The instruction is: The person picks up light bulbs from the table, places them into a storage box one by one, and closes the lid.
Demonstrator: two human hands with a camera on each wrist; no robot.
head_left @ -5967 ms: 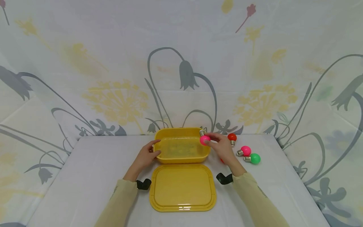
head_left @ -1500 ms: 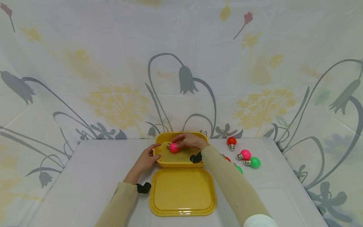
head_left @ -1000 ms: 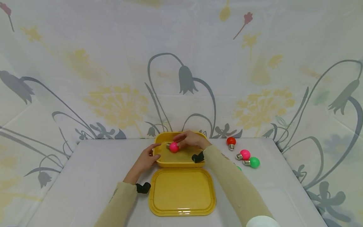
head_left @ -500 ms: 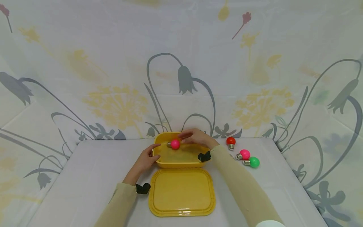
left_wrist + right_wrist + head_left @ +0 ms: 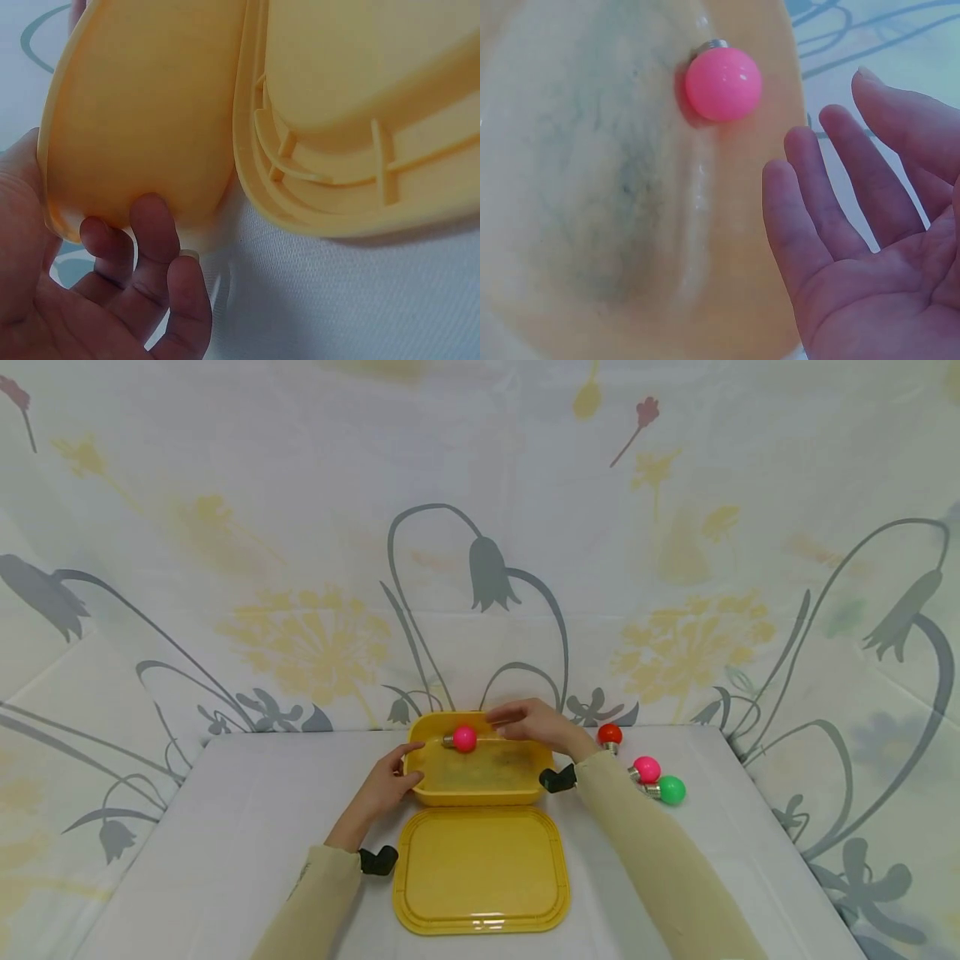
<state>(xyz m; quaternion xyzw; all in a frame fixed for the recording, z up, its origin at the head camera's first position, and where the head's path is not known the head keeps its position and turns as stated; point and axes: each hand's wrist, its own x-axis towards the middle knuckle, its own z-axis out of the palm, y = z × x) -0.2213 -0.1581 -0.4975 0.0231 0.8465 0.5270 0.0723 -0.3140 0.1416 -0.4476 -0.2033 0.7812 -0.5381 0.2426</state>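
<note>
A pink light bulb (image 5: 465, 739) with a metal screw base lies on its side in the yellow plastic box (image 5: 480, 797), toward its back left; its base points left. My right hand (image 5: 536, 724) hovers over the box's back right part, holding nothing. In the right wrist view its fingers (image 5: 810, 195) are spread and apart from the pink bulb (image 5: 724, 84). My left hand (image 5: 384, 789) grips the left end of the box. In the left wrist view its bent fingers (image 5: 155, 232) lie against the box's outer wall (image 5: 142, 112).
The yellow lid (image 5: 482, 870) lies flat directly in front of the box. Right of the box, past my right forearm, are a red bulb (image 5: 610, 732), another pink bulb (image 5: 647, 768) and a green bulb (image 5: 672, 790) on the white cloth. A patterned curtain (image 5: 480, 652) rises behind.
My right hand carried the pink bulb into the box, let it go and drew back to the right. The bulb shifted slightly toward the back. My left hand stayed at the box's left end.
</note>
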